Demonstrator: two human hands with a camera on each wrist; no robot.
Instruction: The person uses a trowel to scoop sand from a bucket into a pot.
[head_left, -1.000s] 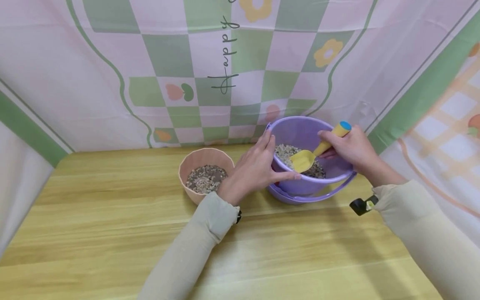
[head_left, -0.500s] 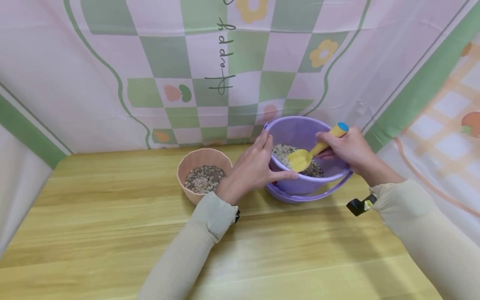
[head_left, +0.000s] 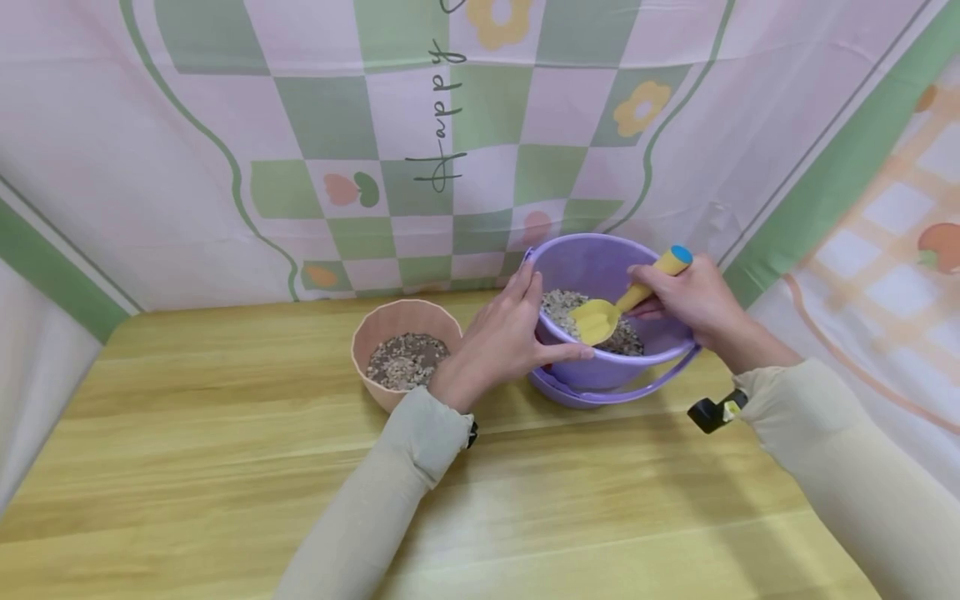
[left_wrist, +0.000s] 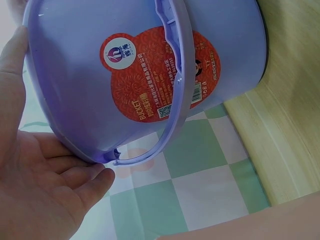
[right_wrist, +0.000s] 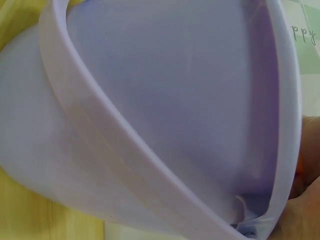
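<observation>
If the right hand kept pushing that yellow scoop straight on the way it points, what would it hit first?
Probably the gravel inside the purple bucket. The right hand holds the yellow scoop angled down and toward the left hand, which steadies the bucket's rim. The blade seems to sit right at the gravel, though depth is unclear.

Light wood-grain tabletop (head_left: 225, 467), backed by checkered cloth. Purple bucket (head_left: 600, 267) standing at far edge, holding gravel. Pink bowl (head_left: 375, 333) of gravel just left of bucket, apart from it. Bucket handle folded down onto tabletop.
</observation>
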